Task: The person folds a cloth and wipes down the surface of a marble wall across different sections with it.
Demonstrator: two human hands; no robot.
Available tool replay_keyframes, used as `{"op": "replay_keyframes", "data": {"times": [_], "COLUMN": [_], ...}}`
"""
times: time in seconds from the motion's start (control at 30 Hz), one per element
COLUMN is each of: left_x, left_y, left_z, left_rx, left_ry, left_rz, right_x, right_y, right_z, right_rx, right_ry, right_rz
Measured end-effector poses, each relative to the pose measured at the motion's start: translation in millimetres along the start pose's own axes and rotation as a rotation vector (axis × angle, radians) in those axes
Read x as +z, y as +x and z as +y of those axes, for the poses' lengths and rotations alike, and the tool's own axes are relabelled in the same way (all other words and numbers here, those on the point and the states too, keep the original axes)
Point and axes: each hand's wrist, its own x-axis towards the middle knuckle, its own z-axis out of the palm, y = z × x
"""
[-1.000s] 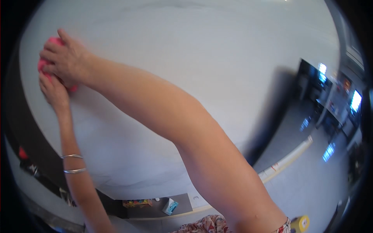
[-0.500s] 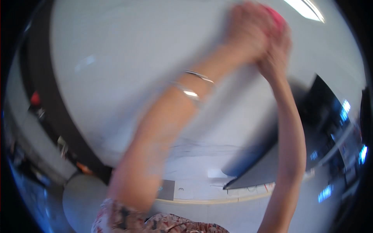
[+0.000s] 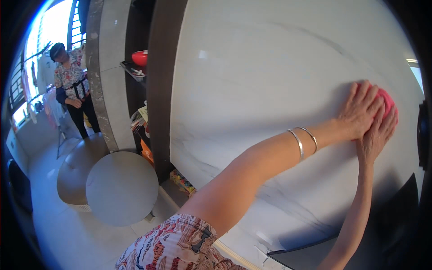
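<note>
- Your left hand (image 3: 359,114) lies spread on the pink cloth (image 3: 388,100), toward the right edge of the marbled surface (image 3: 265,85);
- your right hand (image 3: 377,135), fingers extended, touches the cloth beside it.

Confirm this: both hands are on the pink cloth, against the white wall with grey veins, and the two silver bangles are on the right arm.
One error: the two silver bangles are on the left arm, as the head view shows. Both the left hand and right hand are on the pink cloth, against the white wall with grey veins.
</note>
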Motion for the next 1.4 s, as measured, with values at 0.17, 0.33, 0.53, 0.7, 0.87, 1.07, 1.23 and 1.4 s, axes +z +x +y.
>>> {"op": "replay_keyframes", "data": {"times": [0.17, 0.33, 0.53, 0.7, 0.87, 1.07, 1.23, 1.4], "left_x": [-35.4, -63.1, -120.4, -154.8, -167.7, -183.4, -201.6, -217.1], "left_y": [-30.9, -79.5, -127.5, -153.1, -151.5, -152.3, -174.4, -220.8], "left_z": [-55.5, -105.3, -160.7, -185.9, -199.4, -212.8, -221.5, -227.0], "left_rx": [-0.058, -0.133, -0.373, -0.449, -0.489, -0.626, -0.708, -0.786], "left_ry": [0.134, 0.358, 0.469, 0.491, 0.498, 0.478, 0.543, 0.436], "left_rz": [-0.112, -0.155, -0.278, -0.301, -0.332, -0.24, -0.252, -0.189], "right_x": [48.0, 90.3, 134.4, 142.4, 141.5, 146.5, 151.5, 147.3], "right_y": [12.2, 6.3, 2.4, -0.8, 8.2, 28.8, 24.8, -2.5], "right_z": [-45.3, -103.5, -194.0, -243.5, -262.4, -289.4, -319.1, -357.4], "right_rx": [-0.05, -0.087, -0.166, -0.223, -0.222, -0.27, -0.333, -0.387], "right_ry": [0.142, 0.14, 0.261, 0.304, 0.315, 0.342, 0.353, 0.269], "right_rz": [0.026, -0.044, 0.019, 0.013, 0.023, 0.004, -0.134, -0.29]}}
